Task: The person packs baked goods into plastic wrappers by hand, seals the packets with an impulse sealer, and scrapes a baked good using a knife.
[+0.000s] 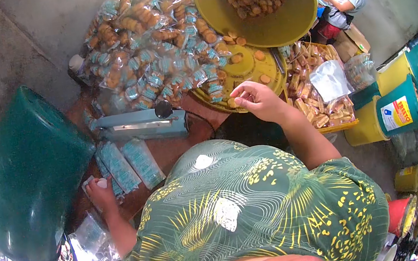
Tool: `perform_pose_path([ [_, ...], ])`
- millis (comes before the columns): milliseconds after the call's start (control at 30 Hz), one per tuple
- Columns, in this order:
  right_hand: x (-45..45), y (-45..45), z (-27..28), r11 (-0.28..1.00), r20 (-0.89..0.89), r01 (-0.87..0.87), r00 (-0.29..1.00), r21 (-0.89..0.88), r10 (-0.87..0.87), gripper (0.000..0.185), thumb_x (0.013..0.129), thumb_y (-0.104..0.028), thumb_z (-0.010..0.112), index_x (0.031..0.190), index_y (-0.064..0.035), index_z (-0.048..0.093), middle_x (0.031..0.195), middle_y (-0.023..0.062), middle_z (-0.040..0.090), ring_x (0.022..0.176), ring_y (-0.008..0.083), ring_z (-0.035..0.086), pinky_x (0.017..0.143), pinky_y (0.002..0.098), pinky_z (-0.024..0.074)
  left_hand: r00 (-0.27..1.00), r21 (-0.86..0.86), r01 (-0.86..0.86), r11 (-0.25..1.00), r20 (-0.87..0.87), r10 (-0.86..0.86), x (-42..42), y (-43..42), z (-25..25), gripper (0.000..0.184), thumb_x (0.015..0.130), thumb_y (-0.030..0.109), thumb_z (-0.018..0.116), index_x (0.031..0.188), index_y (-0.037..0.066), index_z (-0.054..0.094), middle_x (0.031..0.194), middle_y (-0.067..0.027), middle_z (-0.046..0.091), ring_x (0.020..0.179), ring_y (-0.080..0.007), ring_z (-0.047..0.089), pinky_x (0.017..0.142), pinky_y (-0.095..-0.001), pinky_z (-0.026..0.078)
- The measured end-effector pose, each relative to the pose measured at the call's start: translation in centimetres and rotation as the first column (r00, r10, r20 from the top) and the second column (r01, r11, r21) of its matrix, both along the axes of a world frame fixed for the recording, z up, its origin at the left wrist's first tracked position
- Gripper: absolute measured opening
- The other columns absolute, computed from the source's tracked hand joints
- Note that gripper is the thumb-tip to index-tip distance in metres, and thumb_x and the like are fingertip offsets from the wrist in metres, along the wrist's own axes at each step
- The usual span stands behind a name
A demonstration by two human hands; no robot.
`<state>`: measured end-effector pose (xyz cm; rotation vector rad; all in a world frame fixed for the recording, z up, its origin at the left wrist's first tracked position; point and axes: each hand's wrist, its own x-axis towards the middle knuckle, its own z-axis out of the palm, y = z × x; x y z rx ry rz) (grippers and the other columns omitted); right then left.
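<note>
My left hand [100, 194] is closed at the table's left edge, with small whitish bits showing at its fingers; I cannot make out what they are. Beside it lie flat plastic packets with blue print [131, 166]. My right hand [256, 99] hovers at the yellow lid [248, 72], thumb and index finger curled close together near a round biscuit. Whether they grip it is unclear. Several loose biscuits [236, 58] lie on the lid. A blue bag sealer [141, 126] with a black knob stands between my hands. Behind it rises a pile of bagged biscuits [152, 46].
A tilted yellow tub [286, 14] holds more biscuits at the back. Right of the lid is a yellow crate [329, 128] of packed goods, then labelled buckets [401, 105]. A large green bin [25, 176] stands left. A person [344, 2] works at the back right.
</note>
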<state>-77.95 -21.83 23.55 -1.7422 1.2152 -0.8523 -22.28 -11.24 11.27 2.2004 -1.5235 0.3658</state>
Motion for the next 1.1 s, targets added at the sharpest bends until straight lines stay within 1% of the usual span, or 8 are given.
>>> perform_pose_path([
  [133, 0.2, 0.1, -0.4, 1.0, -0.071, -0.014, 0.997, -0.014, 0.013, 0.021, 0.092, -0.02, 0.066, 0.104, -0.0025, 0.064, 0.095, 0.0073, 0.063, 0.083, 0.0146, 0.061, 0.077, 0.0303, 0.051, 0.999, -0.068, 0.008, 0.998, -0.033, -0.011, 0.1, 0.5, -0.9, 0.048, 0.071, 0.031, 0.084, 0.098, 0.001, 0.058, 0.102, -0.0171, 0.058, 0.099, -0.0397, 0.055, 0.086, -0.0474, 0.045],
  [233, 0.4, 0.1, -1.0, 0.999, -0.037, -0.033, 0.999, -0.014, 0.033, 0.022, 0.091, -0.02, 0.066, 0.104, -0.0027, 0.064, 0.096, 0.0098, 0.064, 0.085, 0.0175, 0.062, 0.078, 0.0323, 0.0517, 0.989, 0.133, -0.018, 0.991, -0.141, 0.036, 2.4, 0.5, -2.5, 0.046, 0.074, 0.031, 0.081, 0.098, 0.0, 0.058, 0.101, -0.0179, 0.059, 0.098, -0.0401, 0.055, 0.087, -0.0478, 0.044],
  [333, 0.6, 0.1, -0.8, 0.996, -0.097, -0.077, 0.993, -0.039, 0.073, 0.016, 0.092, -0.014, 0.064, 0.104, -0.0029, 0.065, 0.095, 0.0065, 0.062, 0.086, 0.0141, 0.062, 0.078, 0.0277, 0.0497, 0.993, 0.166, -0.013, 0.986, -0.117, 0.033, 2.3, 1.0, -2.3, 0.046, 0.076, 0.032, 0.079, 0.101, -0.001, 0.059, 0.103, -0.019, 0.06, 0.099, -0.0403, 0.055, 0.089, -0.0478, 0.044],
  [433, 0.6, 0.3, -1.3, 0.992, -0.072, -0.092, 0.994, -0.089, 0.085, 0.018, 0.091, -0.017, 0.065, 0.103, -0.0034, 0.065, 0.096, 0.0095, 0.063, 0.086, 0.0179, 0.063, 0.079, 0.0315, 0.051, 0.979, 0.032, 0.032, 0.999, -0.205, -0.025, -0.1, 1.9, -0.1, 0.045, 0.078, 0.032, 0.076, 0.105, -0.001, 0.061, 0.107, -0.0209, 0.06, 0.102, -0.0411, 0.055, 0.091, -0.048, 0.044],
  [533, 0.3, 0.8, -1.5, 0.965, -0.125, -0.15, 0.984, -0.216, 0.125, 0.019, 0.091, -0.02, 0.064, 0.102, -0.0051, 0.066, 0.098, 0.0128, 0.062, 0.09, 0.025, 0.063, 0.079, 0.0357, 0.0516, 0.989, 0.12, 0.079, 0.99, -0.133, -0.063, 1.7, 1.8, -2.5, 0.044, 0.081, 0.032, 0.074, 0.105, -0.003, 0.061, 0.109, -0.0233, 0.06, 0.105, -0.0418, 0.054, 0.093, -0.0488, 0.043],
  [633, 0.0, 2.0, -1.1, 0.985, -0.167, -0.13, 0.98, -0.118, 0.109, 0.022, 0.091, -0.022, 0.063, 0.105, -0.0047, 0.065, 0.097, 0.0131, 0.062, 0.088, 0.0241, 0.064, 0.08, 0.0358, 0.0518, 0.99, 0.046, 0.14, 0.989, -0.038, -0.138, 2.6, 2.6, -3.3, 0.044, 0.084, 0.034, 0.07, 0.102, -0.005, 0.061, 0.108, -0.0242, 0.06, 0.105, -0.0423, 0.054, 0.093, -0.0502, 0.042],
  [800, -1.1, 3.9, -1.6, 0.998, -0.158, -0.065, 0.985, -0.01, 0.063, 0.025, 0.091, -0.027, 0.063, 0.106, -0.0066, 0.065, 0.099, 0.0138, 0.063, 0.092, 0.0272, 0.063, 0.083, 0.0404, 0.0505, 0.992, 0.317, 0.085, 0.945, -0.116, -0.051, -0.3, 3.0, 1.5, 0.041, 0.091, 0.034, 0.063, 0.104, -0.005, 0.062, 0.109, -0.0237, 0.061, 0.107, -0.0408, 0.055, 0.095, -0.0494, 0.043],
  [1100, -3.4, 7.3, -2.5, 0.999, -0.193, 0.023, 0.981, 0.04, -0.015, 0.028, 0.092, -0.026, 0.061, 0.111, -0.0046, 0.064, 0.104, 0.0143, 0.063, 0.091, 0.027, 0.063, 0.083, 0.0397, 0.0499, 0.974, 0.23, 0.213, 0.95, -0.131, -0.187, -3.7, -2.1, 0.2, 0.04, 0.092, 0.033, 0.062, 0.105, -0.005, 0.061, 0.11, -0.0234, 0.061, 0.107, -0.0401, 0.056, 0.095, -0.0486, 0.044],
])
